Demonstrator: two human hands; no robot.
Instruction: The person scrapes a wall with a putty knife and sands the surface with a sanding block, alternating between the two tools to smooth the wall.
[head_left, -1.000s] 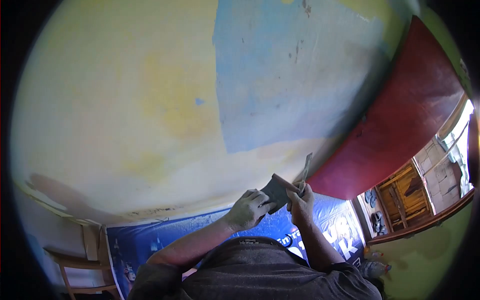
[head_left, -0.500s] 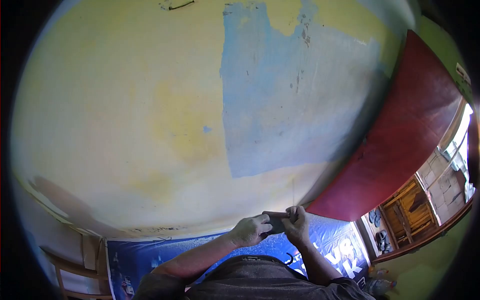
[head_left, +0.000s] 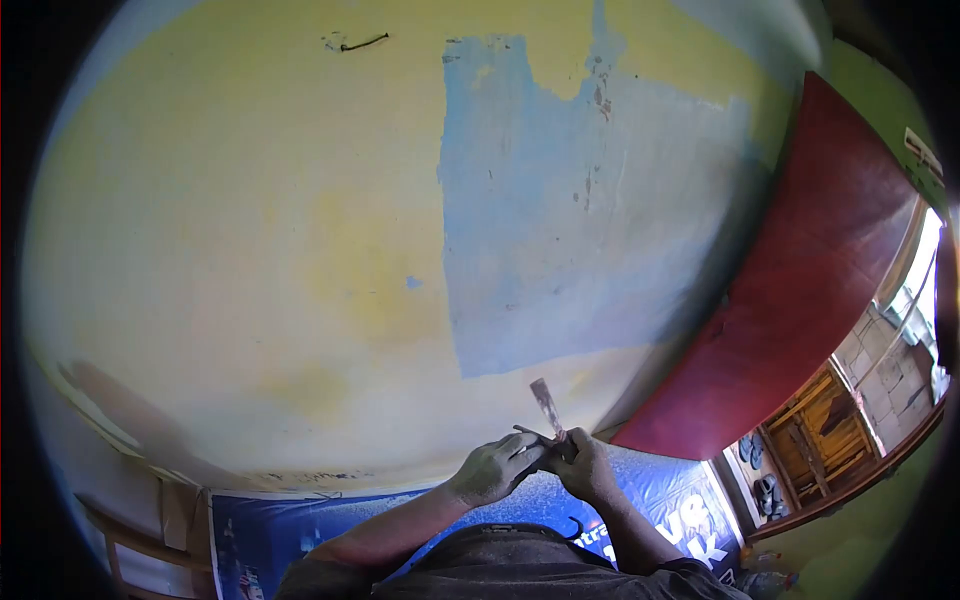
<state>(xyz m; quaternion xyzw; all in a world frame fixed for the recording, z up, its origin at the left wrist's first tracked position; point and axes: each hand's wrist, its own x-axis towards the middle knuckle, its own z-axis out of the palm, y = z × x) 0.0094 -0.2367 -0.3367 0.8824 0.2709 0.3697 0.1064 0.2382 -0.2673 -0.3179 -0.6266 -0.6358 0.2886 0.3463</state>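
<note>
A scraper (head_left: 544,400) with a flat, worn blade points up and slightly left from my right hand (head_left: 587,469), which is closed around its lower end. My left hand (head_left: 493,469) is closed right beside it, the fingers of both hands meeting in front of my chest. Between them a thin, dark flat piece (head_left: 533,433) shows its edge, pinched in my left hand; its kind I cannot make out. Pale dust covers both hands. Past the blade stands a wall (head_left: 250,250) with patchy yellow, whitish and blue paint.
A blue printed banner (head_left: 400,505), sprinkled with pale dust, covers the floor below. On the right stands a large red panel (head_left: 770,300), beyond it a doorway with shoes (head_left: 768,495). A wooden frame (head_left: 150,545) is at lower left. A bent wire (head_left: 364,42) sticks out high on the wall.
The scraper blade now stands up out of my right hand, where earlier a flat piece lay crosswise between both hands. My left hand has shifted slightly right. The view has tilted up a little.
</note>
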